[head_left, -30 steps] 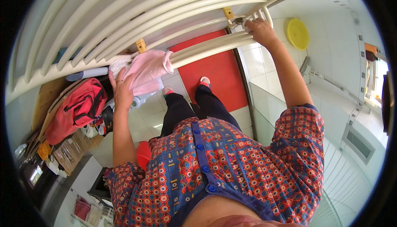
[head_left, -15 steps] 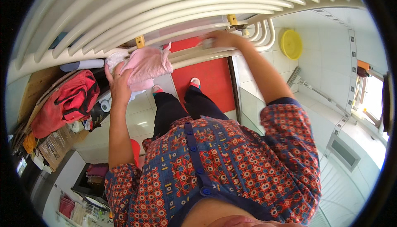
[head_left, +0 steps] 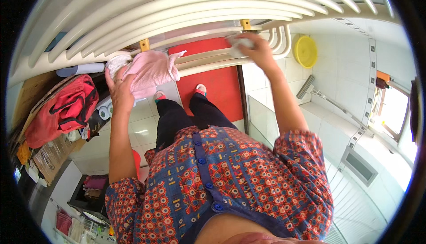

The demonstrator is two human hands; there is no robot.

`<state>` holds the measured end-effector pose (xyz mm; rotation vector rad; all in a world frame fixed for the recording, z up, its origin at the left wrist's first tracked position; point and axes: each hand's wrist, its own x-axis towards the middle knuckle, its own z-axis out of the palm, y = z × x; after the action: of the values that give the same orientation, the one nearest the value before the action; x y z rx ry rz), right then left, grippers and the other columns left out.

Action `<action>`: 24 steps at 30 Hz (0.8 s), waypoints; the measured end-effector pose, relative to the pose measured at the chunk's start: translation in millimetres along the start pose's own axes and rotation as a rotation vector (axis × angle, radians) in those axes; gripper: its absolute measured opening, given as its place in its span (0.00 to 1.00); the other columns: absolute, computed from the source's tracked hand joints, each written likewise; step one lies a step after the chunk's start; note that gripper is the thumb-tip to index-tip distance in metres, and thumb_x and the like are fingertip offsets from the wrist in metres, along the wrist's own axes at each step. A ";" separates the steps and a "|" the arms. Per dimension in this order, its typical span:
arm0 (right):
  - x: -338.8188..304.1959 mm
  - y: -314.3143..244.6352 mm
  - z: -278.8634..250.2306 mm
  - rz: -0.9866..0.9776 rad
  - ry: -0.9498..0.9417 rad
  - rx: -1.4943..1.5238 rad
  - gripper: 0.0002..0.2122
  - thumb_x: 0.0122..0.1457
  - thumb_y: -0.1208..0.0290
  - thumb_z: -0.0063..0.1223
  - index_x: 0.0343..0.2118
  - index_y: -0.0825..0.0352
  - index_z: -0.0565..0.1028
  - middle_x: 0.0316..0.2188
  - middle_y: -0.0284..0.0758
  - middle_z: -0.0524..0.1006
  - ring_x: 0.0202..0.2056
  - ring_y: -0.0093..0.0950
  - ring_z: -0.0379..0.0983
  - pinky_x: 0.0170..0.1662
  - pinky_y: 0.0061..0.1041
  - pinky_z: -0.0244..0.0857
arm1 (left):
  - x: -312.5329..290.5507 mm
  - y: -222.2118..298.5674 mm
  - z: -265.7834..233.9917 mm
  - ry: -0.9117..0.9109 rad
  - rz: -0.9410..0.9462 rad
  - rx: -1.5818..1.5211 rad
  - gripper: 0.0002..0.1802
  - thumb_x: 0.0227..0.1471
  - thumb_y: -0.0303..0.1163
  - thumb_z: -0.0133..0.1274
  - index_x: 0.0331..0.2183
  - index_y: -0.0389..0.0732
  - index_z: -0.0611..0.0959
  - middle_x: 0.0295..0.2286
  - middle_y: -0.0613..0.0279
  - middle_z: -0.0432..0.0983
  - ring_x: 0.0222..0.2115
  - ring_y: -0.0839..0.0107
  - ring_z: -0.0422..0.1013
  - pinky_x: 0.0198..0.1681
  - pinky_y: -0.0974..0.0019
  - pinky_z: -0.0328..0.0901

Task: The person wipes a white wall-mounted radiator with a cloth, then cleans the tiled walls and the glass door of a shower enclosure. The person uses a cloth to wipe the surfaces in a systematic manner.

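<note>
My left hand (head_left: 120, 94) is at the left end of the towel rail, its thumb and fingers around the edge of a pink towel (head_left: 150, 71) draped there. A bunched white lacy cloth (head_left: 116, 62) lies beside the towel, against my fingertips. My right hand (head_left: 261, 51) is closed on a crumpled grey-white rag (head_left: 242, 45), somewhat blurred, held at the cream pipes of the radiator (head_left: 213, 66) toward their right end. The tips of the right fingers are hidden by the rag.
Cream radiator bars (head_left: 191, 2) arch across the top. Left are a red bag (head_left: 73, 104) and flattened cardboard (head_left: 53, 157). A red mat (head_left: 222, 88) lies below the pipes. On the right are a yellow basin (head_left: 305, 51), a squeegee mop (head_left: 328, 97) and a glass panel (head_left: 262, 119).
My right hand has moved right along the pipes with the rag, which shows more plainly now. My left hand keeps its place at the pink towel. The whole view has shifted slightly.
</note>
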<state>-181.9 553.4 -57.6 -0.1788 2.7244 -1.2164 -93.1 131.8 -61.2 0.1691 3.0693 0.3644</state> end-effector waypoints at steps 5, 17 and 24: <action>-66.1 120.8 -82.0 0.322 0.807 0.549 0.14 0.64 0.71 0.40 0.48 0.70 0.70 0.42 0.37 0.74 0.42 0.27 0.73 0.47 0.29 0.69 | -3.8 0.1 1.3 0.014 0.021 0.019 0.27 0.35 0.10 0.46 0.38 0.43 0.82 0.50 0.54 0.68 0.59 0.39 0.46 0.62 0.50 0.44; 39.3 230.9 -58.9 0.635 0.308 1.067 0.19 0.59 0.69 0.51 0.52 0.71 0.68 0.41 0.39 0.75 0.41 0.29 0.74 0.45 0.29 0.70 | 4.5 6.9 -1.0 -0.071 -0.022 0.089 0.31 0.30 0.07 0.47 0.39 0.45 0.81 0.51 0.57 0.66 0.60 0.41 0.43 0.63 0.51 0.43; 28.3 245.9 -50.9 0.681 -0.008 0.890 0.19 0.59 0.69 0.51 0.52 0.70 0.69 0.41 0.38 0.76 0.39 0.26 0.74 0.43 0.27 0.71 | -1.4 6.5 3.2 -0.076 -0.043 0.125 0.33 0.27 0.06 0.47 0.39 0.45 0.81 0.52 0.58 0.65 0.60 0.41 0.43 0.63 0.51 0.44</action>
<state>-230.6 748.9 -210.1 0.7547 1.7039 -1.9391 -90.9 138.7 -62.8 0.1185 3.0152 0.1601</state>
